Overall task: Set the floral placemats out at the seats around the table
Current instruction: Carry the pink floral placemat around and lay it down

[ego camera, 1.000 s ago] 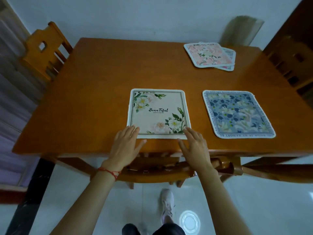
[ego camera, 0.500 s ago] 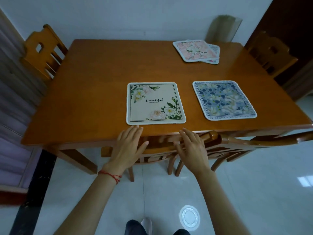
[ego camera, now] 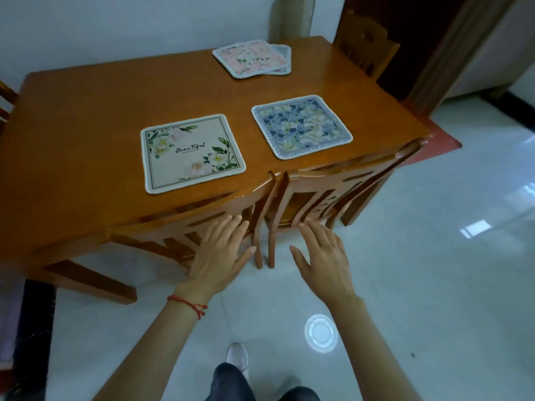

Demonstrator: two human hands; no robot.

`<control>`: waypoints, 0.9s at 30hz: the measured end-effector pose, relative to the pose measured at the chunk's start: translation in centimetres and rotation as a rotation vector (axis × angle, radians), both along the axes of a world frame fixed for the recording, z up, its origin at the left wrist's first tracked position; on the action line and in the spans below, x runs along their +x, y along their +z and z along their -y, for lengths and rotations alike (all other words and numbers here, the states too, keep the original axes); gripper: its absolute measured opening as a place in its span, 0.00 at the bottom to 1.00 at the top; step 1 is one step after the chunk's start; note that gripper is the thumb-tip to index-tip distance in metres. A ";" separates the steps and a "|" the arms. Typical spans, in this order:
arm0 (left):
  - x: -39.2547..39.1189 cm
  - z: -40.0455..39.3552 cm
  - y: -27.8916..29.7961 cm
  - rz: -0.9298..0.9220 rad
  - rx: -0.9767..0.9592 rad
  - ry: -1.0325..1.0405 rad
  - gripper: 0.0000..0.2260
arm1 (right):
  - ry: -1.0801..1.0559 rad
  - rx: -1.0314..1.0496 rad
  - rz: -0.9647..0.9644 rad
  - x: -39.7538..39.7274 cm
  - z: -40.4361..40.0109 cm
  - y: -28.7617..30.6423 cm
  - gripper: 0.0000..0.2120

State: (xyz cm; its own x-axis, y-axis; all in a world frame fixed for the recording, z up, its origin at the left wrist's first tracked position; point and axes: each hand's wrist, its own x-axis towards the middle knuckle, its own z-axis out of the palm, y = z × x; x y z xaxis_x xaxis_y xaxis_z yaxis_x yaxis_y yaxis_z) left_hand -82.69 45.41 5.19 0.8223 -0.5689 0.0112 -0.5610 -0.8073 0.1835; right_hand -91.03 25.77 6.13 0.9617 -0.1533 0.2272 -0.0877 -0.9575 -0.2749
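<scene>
A cream placemat point(ego camera: 191, 153) with green leaves and the word "Beautiful" lies flat near the front edge of the wooden table point(ego camera: 86, 117). Right of it lies a blue floral placemat point(ego camera: 301, 125). A pink floral placemat point(ego camera: 250, 57) rests at the far edge on top of another placemat point(ego camera: 282, 53), of which only a corner shows. My left hand point(ego camera: 220, 253) and my right hand point(ego camera: 321, 256) hover below the table edge with fingers spread, holding nothing and touching no placemat.
Two wooden chairs point(ego camera: 333, 195) are pushed in under the front edge, right in front of my hands. Another chair point(ego camera: 366, 41) stands at the far right end, and a chair back point(ego camera: 5, 102) shows at the left. White tiled floor point(ego camera: 434, 270) spreads to the right.
Both hands have left the cream placemat and drawn back below the table edge. My view has backed away and shifted right, so the table now sits farther off and turned.
</scene>
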 end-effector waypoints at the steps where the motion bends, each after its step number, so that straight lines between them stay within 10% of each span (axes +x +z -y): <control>1: -0.7 1.1 -0.1 -0.005 0.006 -0.030 0.31 | -0.028 -0.010 0.005 -1.3 0.7 -0.1 0.22; 27: -12.2 24.5 -3.9 -0.055 0.112 -0.991 0.31 | -1.096 0.048 -0.125 -26.7 8.9 -5.7 0.29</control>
